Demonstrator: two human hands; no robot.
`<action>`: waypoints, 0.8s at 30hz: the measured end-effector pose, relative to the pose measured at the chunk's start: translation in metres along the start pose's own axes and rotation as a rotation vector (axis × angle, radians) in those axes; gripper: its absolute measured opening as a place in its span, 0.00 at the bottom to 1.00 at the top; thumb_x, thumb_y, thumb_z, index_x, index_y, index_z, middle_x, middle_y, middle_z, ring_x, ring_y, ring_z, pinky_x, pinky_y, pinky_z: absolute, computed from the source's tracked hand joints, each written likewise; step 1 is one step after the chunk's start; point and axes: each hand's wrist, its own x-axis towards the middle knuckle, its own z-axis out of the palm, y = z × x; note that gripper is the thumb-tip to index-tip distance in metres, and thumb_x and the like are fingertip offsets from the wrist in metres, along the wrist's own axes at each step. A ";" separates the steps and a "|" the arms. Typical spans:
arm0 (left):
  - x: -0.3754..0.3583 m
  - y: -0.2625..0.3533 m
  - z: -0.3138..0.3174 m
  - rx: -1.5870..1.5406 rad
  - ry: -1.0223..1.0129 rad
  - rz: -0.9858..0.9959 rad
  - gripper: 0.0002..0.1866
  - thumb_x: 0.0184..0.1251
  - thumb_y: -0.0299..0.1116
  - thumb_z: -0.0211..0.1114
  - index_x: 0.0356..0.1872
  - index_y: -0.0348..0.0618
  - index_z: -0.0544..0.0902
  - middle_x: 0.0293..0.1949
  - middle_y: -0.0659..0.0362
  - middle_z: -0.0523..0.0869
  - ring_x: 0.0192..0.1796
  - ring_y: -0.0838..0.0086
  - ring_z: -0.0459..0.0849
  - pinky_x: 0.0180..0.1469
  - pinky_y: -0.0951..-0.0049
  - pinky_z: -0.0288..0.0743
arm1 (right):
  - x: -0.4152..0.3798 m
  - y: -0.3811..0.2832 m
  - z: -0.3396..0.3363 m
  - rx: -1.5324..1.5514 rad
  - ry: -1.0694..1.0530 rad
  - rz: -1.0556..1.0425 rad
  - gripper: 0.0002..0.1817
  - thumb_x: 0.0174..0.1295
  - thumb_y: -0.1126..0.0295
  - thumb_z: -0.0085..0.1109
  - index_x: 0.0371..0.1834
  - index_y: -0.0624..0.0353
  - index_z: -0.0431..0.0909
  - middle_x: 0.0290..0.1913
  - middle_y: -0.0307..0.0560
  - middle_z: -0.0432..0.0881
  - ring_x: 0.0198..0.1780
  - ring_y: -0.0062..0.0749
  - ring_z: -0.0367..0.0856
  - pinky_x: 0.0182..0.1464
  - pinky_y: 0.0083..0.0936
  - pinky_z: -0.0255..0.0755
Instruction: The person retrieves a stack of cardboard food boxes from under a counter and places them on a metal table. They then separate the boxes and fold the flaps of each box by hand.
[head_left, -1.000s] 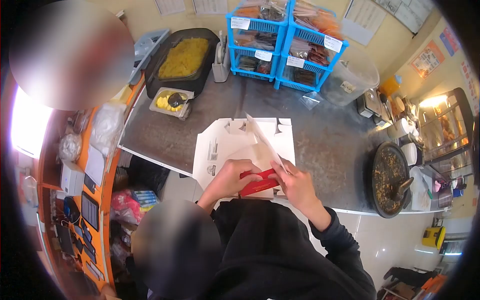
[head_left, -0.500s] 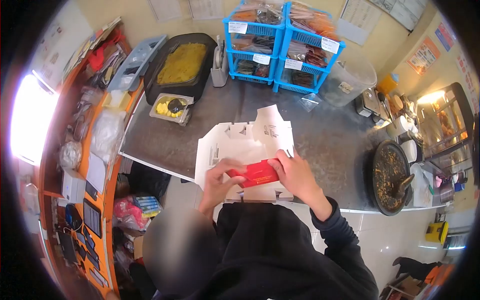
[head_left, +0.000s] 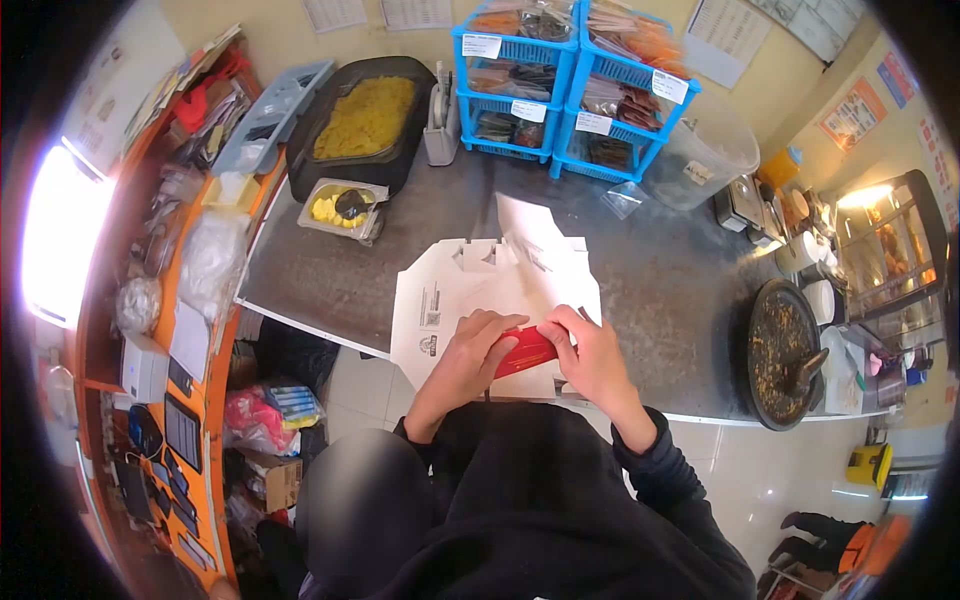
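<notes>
An unfolded cardboard box (head_left: 440, 283), white inside with printed text and cut tabs, lies over the front edge of the dark worktop. Its raised white flap (head_left: 536, 250) leans up at the back right. At the near side a red printed panel (head_left: 527, 352) is turned up between my hands. My left hand (head_left: 470, 350) grips this panel from the left, fingers over its top edge. On the right end, my right hand (head_left: 590, 360) pinches the panel with thumb and fingers close to the upper edge.
Blue stacked baskets (head_left: 560, 95) of packed goods stand at the back. A black pan (head_left: 315, 165) of yellow food and a small tub (head_left: 340, 210) are back left. At the right sit a stone mortar (head_left: 765, 340) with a pestle and a clear bucket (head_left: 715, 145).
My left hand has moved right and up along the red panel, closer to my right hand. The raised white flap has tilted further right. The view has shifted slightly.
</notes>
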 end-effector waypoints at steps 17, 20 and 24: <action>-0.067 -0.087 0.086 0.505 -0.468 0.081 0.34 0.66 0.50 0.64 0.67 0.39 0.70 0.71 0.41 0.65 0.76 0.46 0.57 0.72 0.47 0.57 | 0.183 0.199 0.053 -0.121 0.615 -0.155 0.20 0.55 0.86 0.47 0.48 0.58 0.79 0.46 0.56 0.83 0.43 0.49 0.80 0.46 0.39 0.72; -0.076 -0.105 0.095 0.587 -0.401 0.193 0.34 0.64 0.51 0.65 0.64 0.39 0.73 0.70 0.44 0.69 0.75 0.47 0.61 0.71 0.50 0.61 | 0.224 0.206 0.051 -0.128 0.543 -0.056 0.18 0.56 0.86 0.47 0.48 0.59 0.77 0.46 0.61 0.82 0.49 0.56 0.81 0.51 0.45 0.72; -0.064 -0.106 0.085 0.456 -0.609 0.040 0.32 0.67 0.52 0.62 0.65 0.41 0.74 0.70 0.48 0.71 0.74 0.46 0.63 0.73 0.52 0.60 | 0.246 0.199 0.050 -0.171 0.344 0.140 0.16 0.59 0.84 0.51 0.49 0.58 0.77 0.45 0.63 0.82 0.50 0.59 0.80 0.53 0.46 0.71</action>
